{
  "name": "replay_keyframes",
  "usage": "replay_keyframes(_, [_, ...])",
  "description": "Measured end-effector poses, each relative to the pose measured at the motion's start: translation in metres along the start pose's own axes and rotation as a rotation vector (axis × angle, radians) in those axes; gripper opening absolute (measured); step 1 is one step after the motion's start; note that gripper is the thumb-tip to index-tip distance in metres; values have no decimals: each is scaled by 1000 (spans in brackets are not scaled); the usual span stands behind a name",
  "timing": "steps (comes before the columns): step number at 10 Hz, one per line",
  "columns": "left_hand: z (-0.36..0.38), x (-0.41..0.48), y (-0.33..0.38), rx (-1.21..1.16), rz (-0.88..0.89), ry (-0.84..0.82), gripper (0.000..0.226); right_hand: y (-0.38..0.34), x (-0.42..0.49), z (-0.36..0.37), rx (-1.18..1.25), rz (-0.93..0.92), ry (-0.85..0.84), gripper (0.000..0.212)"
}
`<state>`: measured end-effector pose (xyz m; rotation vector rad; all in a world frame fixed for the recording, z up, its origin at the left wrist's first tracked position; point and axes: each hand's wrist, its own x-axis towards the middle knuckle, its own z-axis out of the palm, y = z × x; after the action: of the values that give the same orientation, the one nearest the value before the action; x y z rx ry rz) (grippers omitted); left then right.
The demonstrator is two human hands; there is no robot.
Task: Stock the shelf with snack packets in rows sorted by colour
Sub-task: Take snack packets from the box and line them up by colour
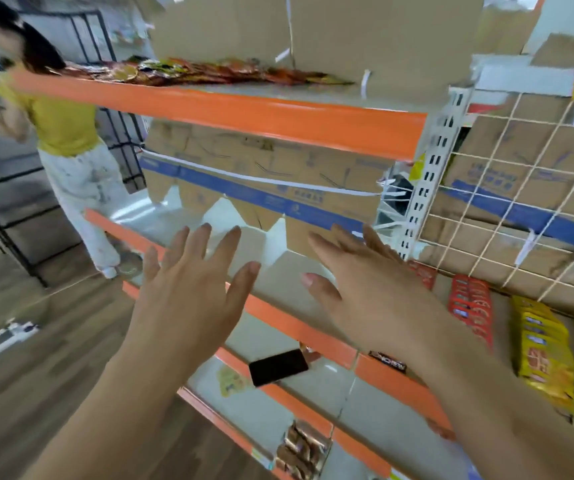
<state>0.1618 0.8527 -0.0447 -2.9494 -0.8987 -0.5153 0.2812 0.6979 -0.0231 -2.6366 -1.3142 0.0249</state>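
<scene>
Two bare hands are raised before the shelf, and nothing is held in either. The left grip is spread wide, fingers straight and fanned, above the orange front edge of a pale shelf board. The right grip is likewise wide open, its fingers stretched toward the lower edge of the cardboard carton standing on that board; whether contact is made cannot be told.

Bare board is left between the carton's torn lower edge and the orange lip, just under both hands. The bay is bounded on the right by a white perforated upright, with a wire grid beyond it.

Red snack packets are stood in a row just right of the right wrist, and yellow snack packets are ranked beside them, further right. Brown packets lie on a lower shelf, and flat packets on the top one. A person in a yellow top is seen well apart at the left.
</scene>
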Motion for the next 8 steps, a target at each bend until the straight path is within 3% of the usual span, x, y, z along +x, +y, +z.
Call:
replay_keyframes(4, [-24,126,-93,-215,31,271,77,-77,109,-48,167,-296,321,47])
replay_keyframes(5, [-31,157,-114,-263,30,327,79,-91,130,-64,164,-304,359,50])
replay_keyframes(6, [-39,184,-133,-287,48,378,77,-99,157,-73,105,-283,484,40])
replay_keyframes(7, [-49,215,-153,-252,112,383,79,-108,188,-72,9,-210,503,28])
replay_keyframes(8, [-53,253,-172,-204,160,340,83,-118,221,-73,1,-141,483,34])
